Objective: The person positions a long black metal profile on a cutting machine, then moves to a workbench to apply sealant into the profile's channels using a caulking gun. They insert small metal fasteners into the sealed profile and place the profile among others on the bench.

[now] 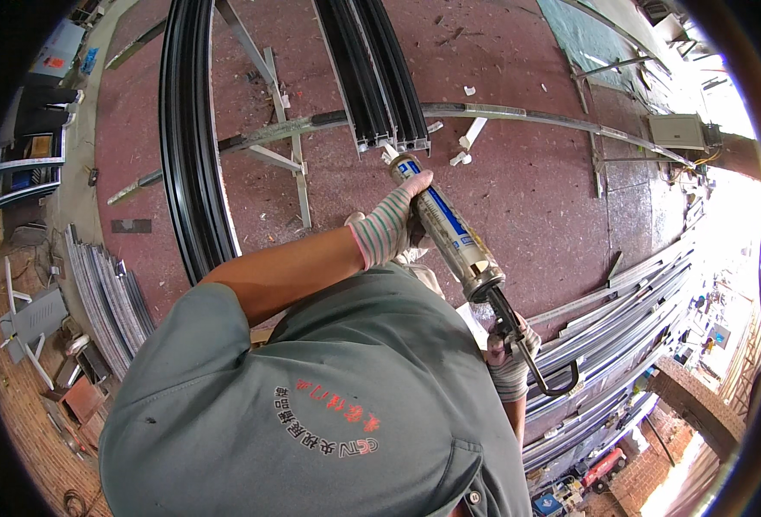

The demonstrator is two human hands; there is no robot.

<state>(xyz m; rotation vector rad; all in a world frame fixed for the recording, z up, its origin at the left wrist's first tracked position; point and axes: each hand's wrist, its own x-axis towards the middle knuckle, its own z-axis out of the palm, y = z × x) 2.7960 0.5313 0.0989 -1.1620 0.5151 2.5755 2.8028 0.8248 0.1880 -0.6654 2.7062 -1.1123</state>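
A caulking gun (pixel 458 233) loaded with a white and blue sealant cartridge slants across the middle, its nozzle pointing up and left. My left hand (pixel 387 226), in a striped work glove, is closed around the front of the cartridge. At the rear, my right hand (pixel 508 358), also gloved, grips the handle beside the trigger; part of its fingers is hidden by the gun. The nozzle tip meets or nearly meets the cut end of a black metal window profile (pixel 370 77); whether they touch I cannot tell.
Another long black profile (pixel 189 129) lies to the left. Both rest on a metal trestle rail (pixel 518 114) over a reddish floor (pixel 553 207). Stacks of profiles (pixel 622 336) lie at right, more profiles (pixel 109 289) at left. A grey box (pixel 678 131) stands far right.
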